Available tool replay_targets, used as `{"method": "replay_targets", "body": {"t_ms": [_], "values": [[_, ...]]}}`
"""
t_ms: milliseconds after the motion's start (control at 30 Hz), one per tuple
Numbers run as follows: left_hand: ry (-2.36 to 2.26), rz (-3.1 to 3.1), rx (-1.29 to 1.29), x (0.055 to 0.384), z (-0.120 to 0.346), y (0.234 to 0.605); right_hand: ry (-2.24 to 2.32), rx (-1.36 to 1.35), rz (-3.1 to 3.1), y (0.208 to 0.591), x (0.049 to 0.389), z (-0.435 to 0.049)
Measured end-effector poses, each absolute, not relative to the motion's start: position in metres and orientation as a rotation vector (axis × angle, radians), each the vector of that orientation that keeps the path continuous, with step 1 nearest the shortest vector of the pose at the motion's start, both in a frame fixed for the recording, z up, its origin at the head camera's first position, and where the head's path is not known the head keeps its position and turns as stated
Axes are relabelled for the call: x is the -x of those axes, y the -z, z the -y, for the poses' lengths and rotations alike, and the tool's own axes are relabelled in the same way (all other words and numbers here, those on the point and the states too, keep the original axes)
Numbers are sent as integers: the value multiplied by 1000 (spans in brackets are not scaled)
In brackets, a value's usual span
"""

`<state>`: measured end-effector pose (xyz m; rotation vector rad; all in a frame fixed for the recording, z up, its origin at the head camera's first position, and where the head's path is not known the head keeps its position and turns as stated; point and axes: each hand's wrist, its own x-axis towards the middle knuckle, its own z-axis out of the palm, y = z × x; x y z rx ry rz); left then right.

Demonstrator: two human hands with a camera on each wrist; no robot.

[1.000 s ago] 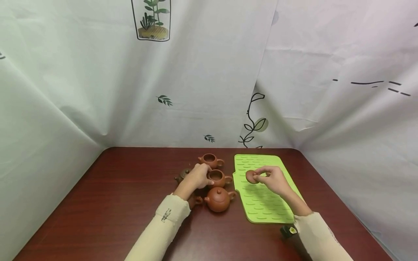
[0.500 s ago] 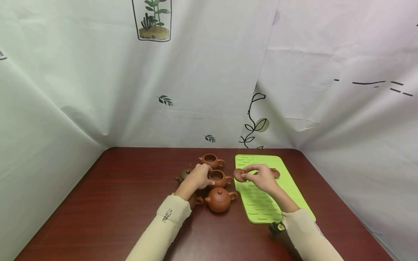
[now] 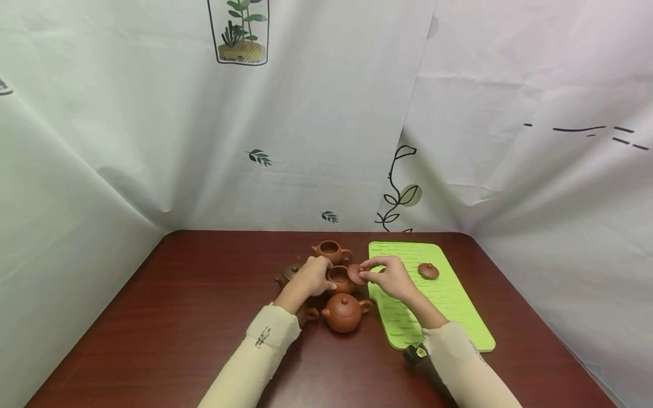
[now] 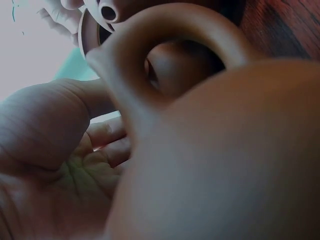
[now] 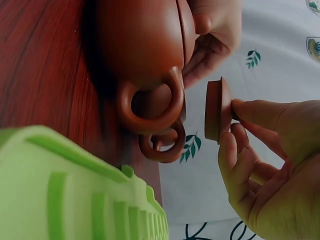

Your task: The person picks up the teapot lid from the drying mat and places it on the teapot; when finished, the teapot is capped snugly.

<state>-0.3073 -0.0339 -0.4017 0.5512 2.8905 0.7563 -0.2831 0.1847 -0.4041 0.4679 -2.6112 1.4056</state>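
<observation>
In the head view, my right hand (image 3: pixel 390 277) pinches a reddish-brown teapot lid (image 3: pixel 356 274) by its knob. The lid is tilted, at the right rim of an open teapot (image 3: pixel 347 289); the right wrist view shows the lid (image 5: pixel 216 112) edge-on between thumb and fingers. My left hand (image 3: pixel 309 279) holds that lidless teapot at its left side, the thumb by its near rim. In the left wrist view a blurred teapot (image 4: pixel 225 165) fills the foreground and hides part of the left hand (image 4: pixel 60 140).
A lidded teapot (image 3: pixel 343 314) stands just in front, and another open teapot (image 3: pixel 323 254) behind. Left of them is a dark teapot (image 3: pixel 284 276); one more (image 3: pixel 308 313) is half hidden beneath my left wrist. A second lid (image 3: pixel 428 271) lies on the green mat (image 3: pixel 423 317).
My right hand has carried the lid leftward from over the green mat to the open teapot, uncovering the other lid on the mat. The left hand has stayed in place.
</observation>
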Motion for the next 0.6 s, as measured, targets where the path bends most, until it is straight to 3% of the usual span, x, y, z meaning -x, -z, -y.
{"method": "replay_targets", "body": {"t_ms": [600], "values": [[-732, -2901, -558, 309, 34, 402, -1421, -431, 2605, 406, 297, -161]]}}
